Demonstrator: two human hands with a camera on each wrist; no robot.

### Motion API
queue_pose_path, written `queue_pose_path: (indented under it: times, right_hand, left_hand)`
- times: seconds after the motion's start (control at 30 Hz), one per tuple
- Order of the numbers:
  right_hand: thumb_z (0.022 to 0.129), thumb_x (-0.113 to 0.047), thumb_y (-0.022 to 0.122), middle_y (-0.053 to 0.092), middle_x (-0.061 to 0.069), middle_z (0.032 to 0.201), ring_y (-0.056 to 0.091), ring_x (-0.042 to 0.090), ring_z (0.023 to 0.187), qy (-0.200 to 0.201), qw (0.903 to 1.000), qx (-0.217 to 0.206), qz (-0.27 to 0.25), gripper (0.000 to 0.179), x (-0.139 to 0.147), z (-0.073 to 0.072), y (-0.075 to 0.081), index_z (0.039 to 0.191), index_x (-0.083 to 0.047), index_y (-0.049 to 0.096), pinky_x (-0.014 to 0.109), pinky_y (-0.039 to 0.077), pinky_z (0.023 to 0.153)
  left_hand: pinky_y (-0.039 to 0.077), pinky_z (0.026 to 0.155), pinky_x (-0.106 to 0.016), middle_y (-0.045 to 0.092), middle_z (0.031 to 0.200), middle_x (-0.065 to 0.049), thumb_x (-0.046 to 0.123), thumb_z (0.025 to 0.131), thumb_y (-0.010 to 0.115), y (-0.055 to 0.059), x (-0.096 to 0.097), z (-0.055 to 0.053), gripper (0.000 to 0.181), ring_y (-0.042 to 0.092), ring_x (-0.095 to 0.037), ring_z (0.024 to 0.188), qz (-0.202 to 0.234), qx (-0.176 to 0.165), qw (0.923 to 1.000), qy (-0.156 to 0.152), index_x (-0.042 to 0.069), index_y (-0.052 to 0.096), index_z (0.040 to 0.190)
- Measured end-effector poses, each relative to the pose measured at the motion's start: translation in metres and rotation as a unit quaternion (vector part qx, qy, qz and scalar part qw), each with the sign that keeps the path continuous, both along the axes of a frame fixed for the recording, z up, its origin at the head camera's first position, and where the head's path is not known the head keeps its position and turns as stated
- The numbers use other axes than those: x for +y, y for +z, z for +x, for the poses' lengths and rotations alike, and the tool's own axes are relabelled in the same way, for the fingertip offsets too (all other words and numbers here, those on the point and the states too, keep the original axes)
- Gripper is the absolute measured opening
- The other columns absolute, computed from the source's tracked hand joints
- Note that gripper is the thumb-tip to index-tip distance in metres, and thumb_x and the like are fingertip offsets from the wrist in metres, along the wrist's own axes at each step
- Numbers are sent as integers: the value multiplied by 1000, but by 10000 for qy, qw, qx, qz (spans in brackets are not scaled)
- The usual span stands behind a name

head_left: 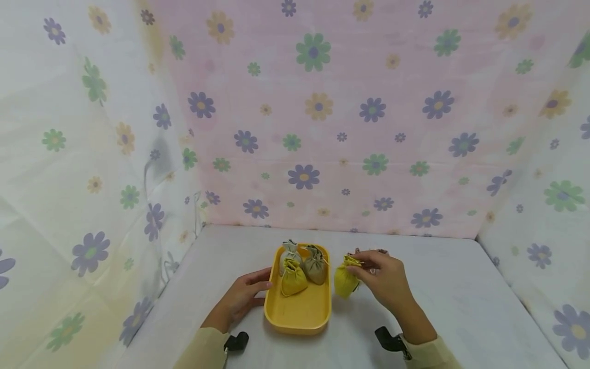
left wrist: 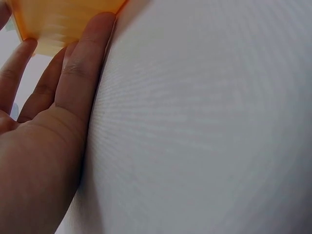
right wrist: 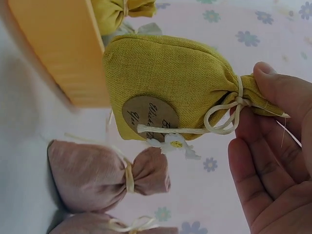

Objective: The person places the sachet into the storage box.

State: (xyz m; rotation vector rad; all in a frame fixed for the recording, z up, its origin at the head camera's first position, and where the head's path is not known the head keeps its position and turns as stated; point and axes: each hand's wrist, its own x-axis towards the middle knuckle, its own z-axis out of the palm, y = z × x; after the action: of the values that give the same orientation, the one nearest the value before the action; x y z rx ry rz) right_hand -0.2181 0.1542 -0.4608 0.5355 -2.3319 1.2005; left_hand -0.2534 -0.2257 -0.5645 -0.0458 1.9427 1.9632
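My right hand (head_left: 384,274) pinches the gathered neck of a yellow drawstring pouch (head_left: 345,281), just right of a yellow tray (head_left: 297,324). In the right wrist view, this pouch (right wrist: 165,83) shows a tied cream cord, a round brown tag and a small white flower. At the tray's left side, my left hand (head_left: 244,294) touches the outer wall with fairly straight fingers (left wrist: 78,73). Inside the tray sit another yellow pouch (head_left: 293,279), a whitish pouch (head_left: 290,251) and an olive-brown pouch (head_left: 315,266).
Two dusty-pink pouches (right wrist: 90,175) lie on the white tabletop (head_left: 442,292) to the right of the tray, mostly behind my right hand in the head view. Flower-patterned cloth (head_left: 341,154) walls the table at the back and sides.
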Motion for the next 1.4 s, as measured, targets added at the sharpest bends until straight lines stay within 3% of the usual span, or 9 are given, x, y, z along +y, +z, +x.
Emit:
queue_pose_path:
  times: [0.57, 0.83, 1.2, 1.4]
  right_hand:
    - [85, -25, 86, 77, -11, 97, 72, 4, 82, 382, 9983, -434, 27, 22, -30, -5, 5, 105, -24, 78, 22, 61, 67]
    - [82, -26, 88, 77, -11, 94, 73, 4, 81, 266, 9992, -233, 207, 24, -40, -10, 1, 104, -21, 79, 19, 59, 63]
    - [83, -32, 87, 77, -13, 96, 73, 3, 82, 289, 9976, -607, 181, 22, -51, -13, 4, 102, -29, 79, 20, 60, 68]
    - [83, -30, 87, 77, -14, 97, 73, 2, 83, 324, 9960, -810, 197, 20, -55, -18, -2, 102, -29, 79, 19, 61, 70]
  left_hand:
    - [61, 97, -43, 45, 162, -11, 31, 97, 73, 1, -2, -2, 62, 57, -26, 136, -60, -7, 9997, -218, 20, 51, 154]
    - [61, 97, -43, 45, 162, -11, 30, 98, 72, 2, -2, -1, 61, 58, -25, 135, -36, -36, 9996, -262, 21, 51, 154]
    - [60, 97, -43, 45, 162, -11, 31, 97, 73, 3, -2, -2, 63, 57, -26, 136, -65, -21, 9996, -279, 20, 50, 155]
    - [60, 97, -43, 45, 162, -12, 32, 97, 73, 3, -1, -1, 63, 57, -26, 136, -60, -30, 9997, -250, 20, 51, 155]
